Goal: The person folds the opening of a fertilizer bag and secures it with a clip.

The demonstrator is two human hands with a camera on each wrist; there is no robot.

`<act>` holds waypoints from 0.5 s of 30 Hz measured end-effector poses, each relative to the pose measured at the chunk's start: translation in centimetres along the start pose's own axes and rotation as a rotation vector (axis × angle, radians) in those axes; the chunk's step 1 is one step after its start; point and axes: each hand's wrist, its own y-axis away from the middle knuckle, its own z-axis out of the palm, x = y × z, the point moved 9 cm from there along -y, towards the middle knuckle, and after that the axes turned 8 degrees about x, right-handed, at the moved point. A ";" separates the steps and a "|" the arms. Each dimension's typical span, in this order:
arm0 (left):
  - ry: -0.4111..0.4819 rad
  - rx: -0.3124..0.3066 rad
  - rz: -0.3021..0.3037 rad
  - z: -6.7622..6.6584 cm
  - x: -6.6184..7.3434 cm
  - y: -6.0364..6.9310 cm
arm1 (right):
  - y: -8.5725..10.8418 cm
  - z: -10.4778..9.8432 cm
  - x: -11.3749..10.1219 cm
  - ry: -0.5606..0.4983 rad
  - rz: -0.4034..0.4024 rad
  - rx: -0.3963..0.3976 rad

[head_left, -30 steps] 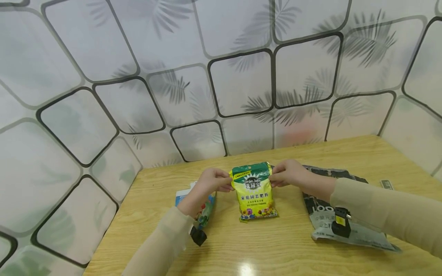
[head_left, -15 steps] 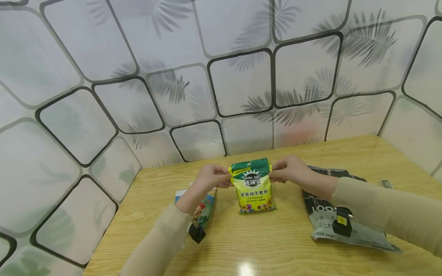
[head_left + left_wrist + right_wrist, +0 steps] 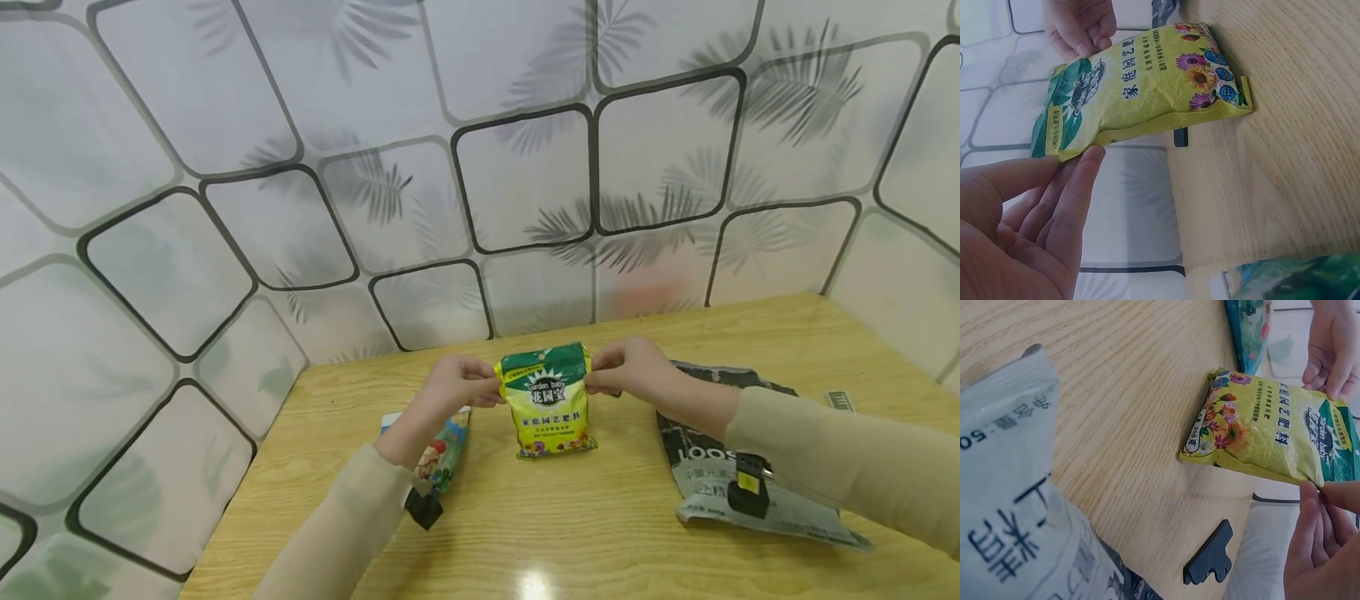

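Note:
A yellow and green fertilizer bag [image 3: 550, 417] stands upright over the middle of the table, its printed front facing me. My left hand [image 3: 461, 387] pinches its left edge near the green top, thumb against fingers, as the left wrist view confirms. On the opposite edge, my right hand [image 3: 630, 371] pinches the bag at about the same height. Whether the bag's bottom touches the tabletop, I cannot tell. Behind the right fingertips lies a black clip [image 3: 1210, 553], mostly hidden in the head view.
A colourful blue-green bag [image 3: 447, 450] lies by my left forearm, partly covered by it. Under my right forearm is a large black and grey bag [image 3: 705, 475]. A small pale ridged object [image 3: 840, 402] sits farther right. The patterned wall [image 3: 525, 183] borders the wooden table [image 3: 540, 525].
Both hands have lifted the fertilizer bag slightly up and toward the wall, mostly in the first half second. Its grip points look the same. The other bags have not moved.

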 end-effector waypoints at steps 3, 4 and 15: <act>-0.003 -0.003 -0.002 0.0 -0.1 0.0 | 0.2 -0.1 0.0 0.005 0.002 0.008; 0.001 -0.001 -0.009 0.1 -0.1 0.0 | 0.2 -0.1 0.0 0.009 -0.003 0.009; 0.000 0.005 -0.023 0.0 0.1 0.2 | 0.4 -0.4 -0.1 0.022 -0.014 0.027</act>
